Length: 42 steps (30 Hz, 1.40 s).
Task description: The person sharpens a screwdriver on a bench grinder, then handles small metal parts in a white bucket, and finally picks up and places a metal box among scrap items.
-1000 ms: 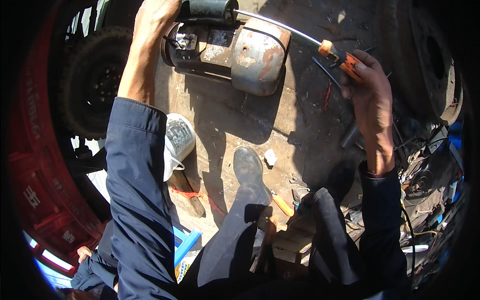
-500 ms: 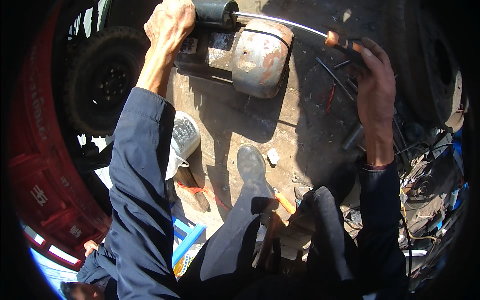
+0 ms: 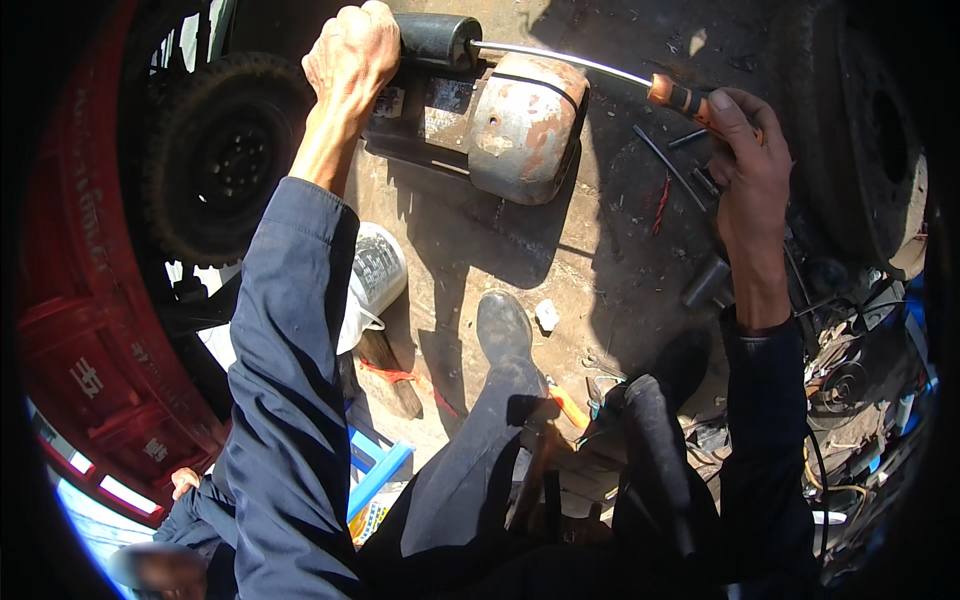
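Note:
My left hand (image 3: pixel 350 60) is closed round the far-left end of a black cylinder (image 3: pixel 437 42), which lies along the top of a worn motor-like machine (image 3: pixel 525 128) with a rounded, rust-stained grey end. From the cylinder's right end a screwdriver (image 3: pixel 560 57) reaches across to my right hand (image 3: pixel 752 160). Its long bright shaft looks bent in this view, and its tip meets the end of the cylinder. The fingers and thumb of my right hand are wrapped about the orange and black handle (image 3: pixel 685 98).
A rod (image 3: pixel 670 168), a red twisted bit (image 3: pixel 661 205) and a hammer-like head (image 3: pixel 708 282) lie right of the machine. A white bucket (image 3: pixel 378 268), tyre (image 3: pixel 225 160) and red truck side (image 3: pixel 110 340) stand left. Another person (image 3: pixel 200 525) is at lower left.
The fingers of my right hand have shifted on the handle, the thumb now lying along it more. My left hand keeps its hold, and the whole view has moved slightly.

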Each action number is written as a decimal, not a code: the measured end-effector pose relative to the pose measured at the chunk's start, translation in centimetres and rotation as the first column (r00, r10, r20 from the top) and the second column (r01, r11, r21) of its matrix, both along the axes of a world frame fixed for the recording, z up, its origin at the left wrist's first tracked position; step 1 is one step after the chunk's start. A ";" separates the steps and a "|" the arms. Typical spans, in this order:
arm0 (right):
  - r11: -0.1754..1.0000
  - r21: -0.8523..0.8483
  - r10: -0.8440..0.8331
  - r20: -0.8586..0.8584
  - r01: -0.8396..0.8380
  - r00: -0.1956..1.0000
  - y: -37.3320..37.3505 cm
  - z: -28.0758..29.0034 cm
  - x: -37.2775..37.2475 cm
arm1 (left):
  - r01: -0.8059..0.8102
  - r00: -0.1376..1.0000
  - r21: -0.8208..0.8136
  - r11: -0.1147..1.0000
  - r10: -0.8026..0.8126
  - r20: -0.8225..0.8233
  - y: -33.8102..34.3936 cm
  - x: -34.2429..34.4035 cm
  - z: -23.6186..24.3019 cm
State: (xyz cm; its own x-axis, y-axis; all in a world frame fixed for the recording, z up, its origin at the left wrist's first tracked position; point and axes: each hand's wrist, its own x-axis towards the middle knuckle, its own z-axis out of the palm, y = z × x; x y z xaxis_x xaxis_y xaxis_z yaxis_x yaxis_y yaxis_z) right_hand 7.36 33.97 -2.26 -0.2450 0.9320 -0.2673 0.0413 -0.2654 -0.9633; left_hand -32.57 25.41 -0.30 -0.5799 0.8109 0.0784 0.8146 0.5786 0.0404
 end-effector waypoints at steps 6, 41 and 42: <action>0.991 -0.125 0.027 -0.116 -0.042 0.993 0.3 -0.5 0.6 | -0.021 1.000 -0.012 1.000 0.021 0.007 0.1 -0.1 0.0; 0.999 -0.040 -0.024 -0.026 0.022 0.999 -0.3 0.7 0.4 | 0.300 0.907 -0.206 0.931 -0.345 -0.242 0.0 0.3 0.6; 0.992 -0.120 0.038 0.022 -0.035 0.999 -0.2 0.7 0.6 | 0.314 0.896 -0.202 0.928 -0.359 -0.260 0.1 0.3 0.6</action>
State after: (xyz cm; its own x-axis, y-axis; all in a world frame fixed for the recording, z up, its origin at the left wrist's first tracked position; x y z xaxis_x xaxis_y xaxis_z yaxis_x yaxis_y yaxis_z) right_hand 7.95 33.82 -1.60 -0.2704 0.8834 -0.3828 0.0756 -0.3769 -0.9232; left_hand -32.27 25.53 0.32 -0.2409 0.9686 0.0608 0.9243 0.2481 -0.2902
